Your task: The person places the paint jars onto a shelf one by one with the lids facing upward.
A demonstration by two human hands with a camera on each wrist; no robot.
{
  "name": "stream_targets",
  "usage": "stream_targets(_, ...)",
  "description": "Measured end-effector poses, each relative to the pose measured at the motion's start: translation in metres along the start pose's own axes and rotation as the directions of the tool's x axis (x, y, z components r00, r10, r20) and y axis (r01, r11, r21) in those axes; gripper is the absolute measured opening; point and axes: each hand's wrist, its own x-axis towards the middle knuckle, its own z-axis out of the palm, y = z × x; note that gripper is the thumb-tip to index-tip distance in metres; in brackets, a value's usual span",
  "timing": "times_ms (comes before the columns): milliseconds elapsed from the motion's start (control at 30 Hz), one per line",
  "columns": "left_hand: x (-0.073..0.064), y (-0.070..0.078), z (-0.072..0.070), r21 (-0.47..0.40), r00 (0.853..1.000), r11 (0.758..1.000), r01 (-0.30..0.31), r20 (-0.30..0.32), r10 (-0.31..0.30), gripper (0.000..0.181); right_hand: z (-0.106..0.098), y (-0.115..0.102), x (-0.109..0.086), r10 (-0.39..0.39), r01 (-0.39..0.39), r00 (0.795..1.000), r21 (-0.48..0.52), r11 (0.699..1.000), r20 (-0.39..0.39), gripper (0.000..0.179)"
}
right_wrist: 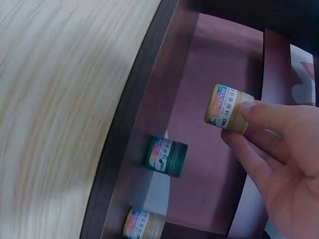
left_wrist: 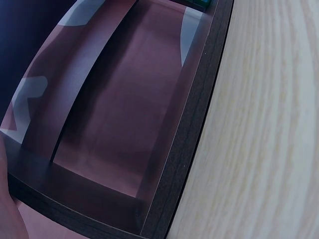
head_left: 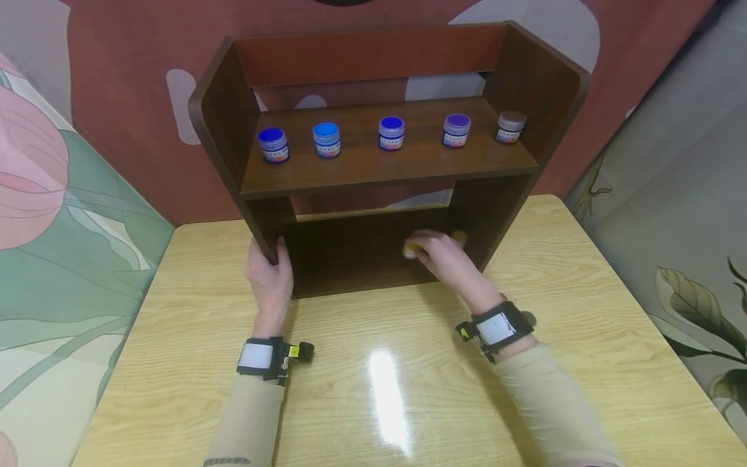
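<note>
A dark brown two-tier wooden shelf point(head_left: 350, 185) stands on the table. My left hand point(head_left: 270, 275) grips the lower front edge of its left side panel, thumb on the inner face. Inside the lower compartment my right hand point(head_left: 448, 259) pinches a small yellow paint jar point(right_wrist: 224, 107) between thumb and fingers, lifted above the bottom board. In the right wrist view a green paint jar point(right_wrist: 167, 157) stands on that board, and another yellow paint jar point(right_wrist: 141, 224) is near the side panel. The right hand hides the green jar in the head view.
Along the upper tier stand several paint jars: a dark blue jar point(head_left: 273, 145), a light blue jar point(head_left: 327, 140), another blue jar point(head_left: 391, 133), a purple jar point(head_left: 456, 131) and a brown-lidded jar point(head_left: 510, 127). The light wooden table point(head_left: 332, 402) extends in front; patterned walls surround it.
</note>
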Motion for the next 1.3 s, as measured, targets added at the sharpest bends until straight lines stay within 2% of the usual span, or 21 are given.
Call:
stream_targets(133, 0.0, 0.001, -0.001, -0.001, 1.0, 1.0, -0.003, 0.002, 0.003, 0.03, 0.002, -0.003, 0.003, 0.029, -0.029, 0.999, 0.024, 0.999, 0.017, 0.029)
stream_targets(500, 0.0, -0.001, -0.001, 0.014, 1.0, 1.0, -0.004, 0.003, 0.004, 0.031, 0.016, -0.003, 0.012, 0.027, -0.026, 1.0, 0.04, 0.999, -0.006, 0.02)
stream_targets(1300, 0.0, -0.003, 0.0, 0.005, 1.0, 1.0, -0.002, 0.004, 0.002, 0.031, 0.04, -0.012, 0.034, 0.059, -0.059, 0.998, 0.022, 0.998, 0.02, 0.024)
